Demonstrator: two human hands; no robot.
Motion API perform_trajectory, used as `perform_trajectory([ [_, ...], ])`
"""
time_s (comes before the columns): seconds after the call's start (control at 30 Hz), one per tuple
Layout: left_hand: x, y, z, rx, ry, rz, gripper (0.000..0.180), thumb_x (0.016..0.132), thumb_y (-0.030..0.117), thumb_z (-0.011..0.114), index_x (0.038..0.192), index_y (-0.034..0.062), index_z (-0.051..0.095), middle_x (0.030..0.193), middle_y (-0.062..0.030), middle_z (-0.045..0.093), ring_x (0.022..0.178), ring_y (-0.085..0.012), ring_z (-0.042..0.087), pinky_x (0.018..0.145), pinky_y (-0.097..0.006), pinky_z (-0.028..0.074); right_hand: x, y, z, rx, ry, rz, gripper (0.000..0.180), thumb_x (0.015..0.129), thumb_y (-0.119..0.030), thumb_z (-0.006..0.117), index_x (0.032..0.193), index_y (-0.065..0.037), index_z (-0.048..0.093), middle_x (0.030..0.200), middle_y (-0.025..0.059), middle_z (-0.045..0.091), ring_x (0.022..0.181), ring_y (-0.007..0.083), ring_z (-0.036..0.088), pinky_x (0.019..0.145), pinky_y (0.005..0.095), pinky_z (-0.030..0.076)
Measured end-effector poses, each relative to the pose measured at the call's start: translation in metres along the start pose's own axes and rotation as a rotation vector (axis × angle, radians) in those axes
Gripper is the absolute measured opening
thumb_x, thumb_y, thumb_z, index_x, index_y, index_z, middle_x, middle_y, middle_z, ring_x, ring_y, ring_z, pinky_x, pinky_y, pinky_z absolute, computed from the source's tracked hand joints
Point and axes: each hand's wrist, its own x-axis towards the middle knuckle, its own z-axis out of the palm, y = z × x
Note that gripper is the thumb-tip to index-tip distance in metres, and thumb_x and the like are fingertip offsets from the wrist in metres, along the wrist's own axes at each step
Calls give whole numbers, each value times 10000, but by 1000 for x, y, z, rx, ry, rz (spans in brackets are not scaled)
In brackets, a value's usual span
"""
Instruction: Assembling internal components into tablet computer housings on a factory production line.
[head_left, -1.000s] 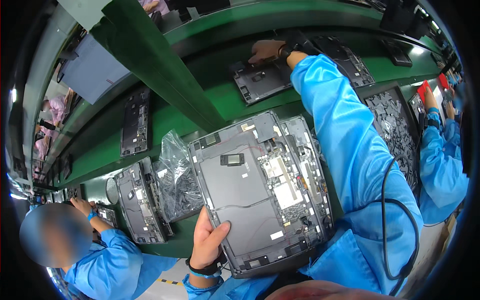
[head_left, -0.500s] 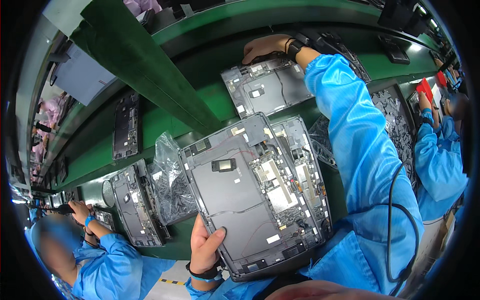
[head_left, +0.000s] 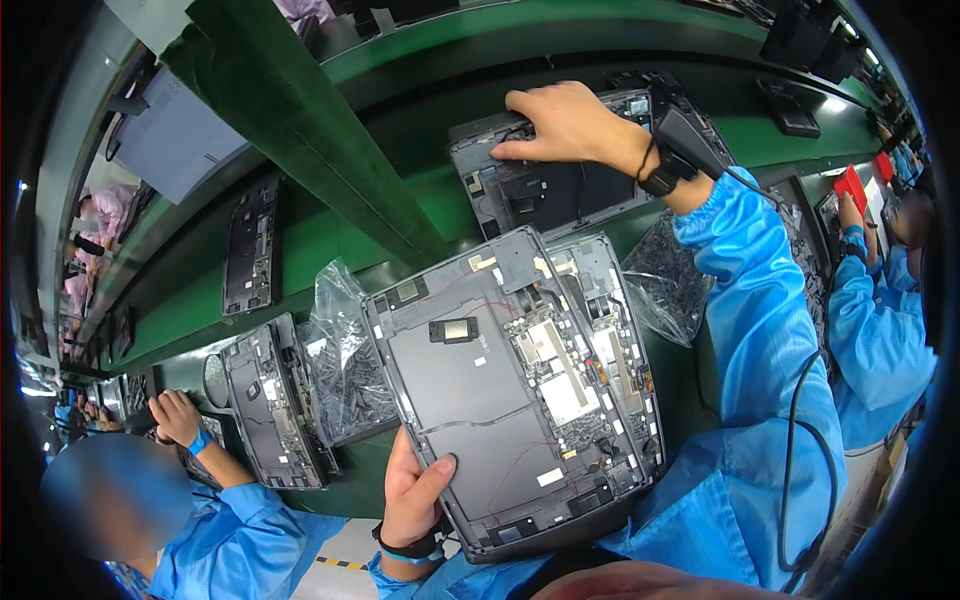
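Observation:
My left hand [head_left: 418, 488] grips the lower left edge of an opened tablet housing [head_left: 470, 390], its thumb pressed on the grey inner face. This housing holds a circuit board, thin red wires and a small black module. A second similar housing [head_left: 622, 350] lies beneath it, showing along the right side. My right hand [head_left: 575, 125] reaches to the far side, over another opened housing [head_left: 560, 190] on the green surface. Thumb and forefinger there are spread apart near its upper left edge, with nothing visible between them; the other fingertips are hidden.
A clear bag of dark parts [head_left: 345, 385] and stacked housings [head_left: 262, 400] lie left; another bag [head_left: 665, 270] lies right. A green post [head_left: 310, 130] slants across the far left. One housing [head_left: 250, 245] lies behind. Co-workers in blue sit at left [head_left: 240, 540] and right [head_left: 875, 320].
My right hand has shifted nearer and slightly right, its fingers opening from the far housing's edge. That housing now looks darker. My left hand and its housing have barely moved.

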Motion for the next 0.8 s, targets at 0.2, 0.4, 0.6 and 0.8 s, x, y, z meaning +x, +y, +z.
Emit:
perform_trajectory([
  [0.2, 0, 0, 2, -6, 14, 7, 592, 872, 98, 596, 1392, -44, 351, 1276, -166, 550, 1151, -217, 551, 996, -342, 421, 4, 3, 1, 6, -35, -3, 677, 794, -634, 611, 1036, -2, 630, 769, 174, 670, 767, 383, 648, 701, 447, 504],
  [0.4, -3, 1, 12, 14, 94, 59, 558, 850, 93, 579, 1345, -94, 402, 1210, -174, 587, 1081, -222, 585, 965, -326, 438, 51, 54, 60, 262, -437, 307, 712, 840, -664, 543, 1091, -9, 665, 1041, 188, 676, 1018, 332, 630, 876, 382, 478],
  [0.6, -3, -4, 13, 35, 86, 70, 540, 862, 89, 569, 1343, -91, 403, 1200, -165, 592, 1062, -203, 588, 951, -310, 441, 20, 83, 86, 222, -267, 219, 713, 850, -608, 575, 1239, -10, 583, 1196, 220, 603, 1121, 367, 572, 952, 394, 446],
  [0.8, -7, -6, 12, 7, 118, 97, 524, 865, 96, 568, 1331, -84, 414, 1189, -170, 599, 1053, -210, 596, 944, -315, 450, -106, 30, -6, -200, -381, 153, 878, 703, -435, 754, 1425, -98, 384, 1440, 262, 383, 1134, 447, 551, 934, 495, 477],
])
